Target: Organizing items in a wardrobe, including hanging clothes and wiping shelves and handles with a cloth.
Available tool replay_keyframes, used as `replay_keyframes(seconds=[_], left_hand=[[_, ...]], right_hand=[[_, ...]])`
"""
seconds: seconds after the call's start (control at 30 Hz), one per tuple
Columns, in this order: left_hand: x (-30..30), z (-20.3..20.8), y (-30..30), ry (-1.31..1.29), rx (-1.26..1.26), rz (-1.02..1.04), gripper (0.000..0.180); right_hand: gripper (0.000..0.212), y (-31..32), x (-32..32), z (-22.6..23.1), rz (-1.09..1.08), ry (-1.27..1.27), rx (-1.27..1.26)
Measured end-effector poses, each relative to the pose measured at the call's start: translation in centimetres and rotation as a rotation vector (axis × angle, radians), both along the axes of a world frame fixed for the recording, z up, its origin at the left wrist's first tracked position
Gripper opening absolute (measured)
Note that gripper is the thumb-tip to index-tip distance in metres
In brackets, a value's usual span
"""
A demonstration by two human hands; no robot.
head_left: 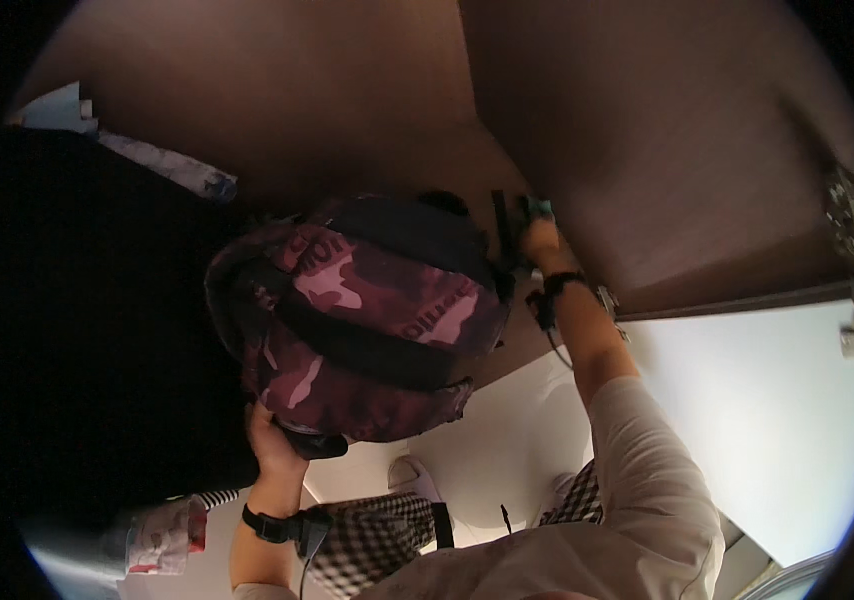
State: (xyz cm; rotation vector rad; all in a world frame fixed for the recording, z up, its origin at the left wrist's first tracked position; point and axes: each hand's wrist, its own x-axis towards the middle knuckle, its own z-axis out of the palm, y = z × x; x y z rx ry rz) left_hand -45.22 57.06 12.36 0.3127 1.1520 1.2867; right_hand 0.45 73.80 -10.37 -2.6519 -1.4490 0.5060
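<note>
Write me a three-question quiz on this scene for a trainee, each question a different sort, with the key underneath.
1. True or false: the backpack is plain yellow all over.
2. Choose one. The person's trousers are: A) striped, B) checked, C) plain.
3. Fill the gap: the ____ hand is at the lower-left edge of the bag as the picture shows it.

Key
1. False: it has a maroon and pink camouflage pattern with dark panels.
2. B: they have a dark-and-light check.
3. Left: the left hand is there, while the right hand is beyond the bag's other side.
</note>
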Motion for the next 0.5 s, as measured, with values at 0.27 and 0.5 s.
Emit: replay_keyframes(seconds=[0.27, 0.5], left_hand=[[-0.9, -0.3, -1.3, 0.173, 0.020, 0.050, 0.040], [0.9, -0.9, 0.6, 0.019, 0.090, 0.038, 0.049]], right_hand=[[0.032, 14.5, -2.1, 1.3, 0.395, -0.191, -0.108], [0.040, 21.9, 5.3, -1.7, 0.439, -0.173, -0.058]])
